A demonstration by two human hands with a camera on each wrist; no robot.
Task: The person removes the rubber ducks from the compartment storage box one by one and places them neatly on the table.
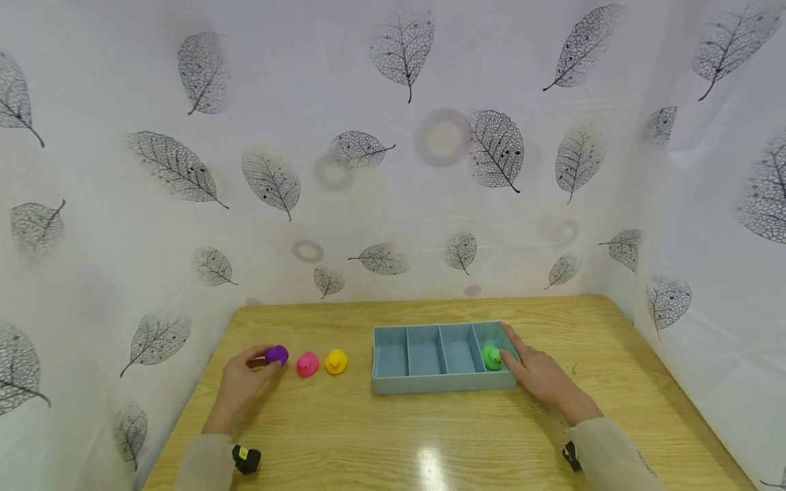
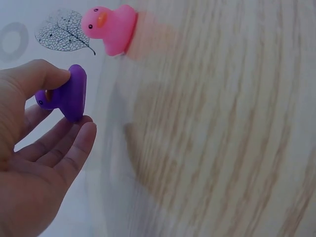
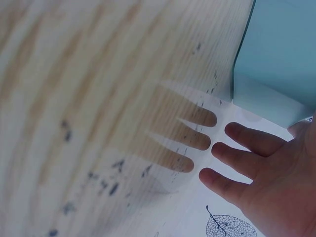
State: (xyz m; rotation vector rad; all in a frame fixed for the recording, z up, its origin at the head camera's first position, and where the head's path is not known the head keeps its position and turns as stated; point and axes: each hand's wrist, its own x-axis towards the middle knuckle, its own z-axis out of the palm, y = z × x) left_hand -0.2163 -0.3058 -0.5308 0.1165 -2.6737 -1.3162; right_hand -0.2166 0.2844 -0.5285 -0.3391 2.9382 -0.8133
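Observation:
My left hand (image 1: 263, 361) pinches a purple rubber duck (image 1: 277, 354) between thumb and fingers, just above the table at the left; the left wrist view shows the hand (image 2: 74, 101) on the duck (image 2: 71, 94). A pink duck (image 1: 307, 364) (image 2: 111, 27) and a yellow duck (image 1: 336, 361) stand right of it. A blue tray (image 1: 442, 383) with several compartments lies in the middle. Its rightmost compartment holds a green duck (image 1: 492, 356). My right hand (image 1: 518, 354) (image 3: 222, 153) lies flat with straight fingers against the tray's right end (image 3: 281, 54).
The wooden table (image 1: 393, 436) is walled on three sides by a white leaf-print curtain (image 1: 393, 170). The tray's other compartments hold nothing. Bare wood lies in front of the tray and ducks, with a light glare (image 1: 430, 464) near the front edge.

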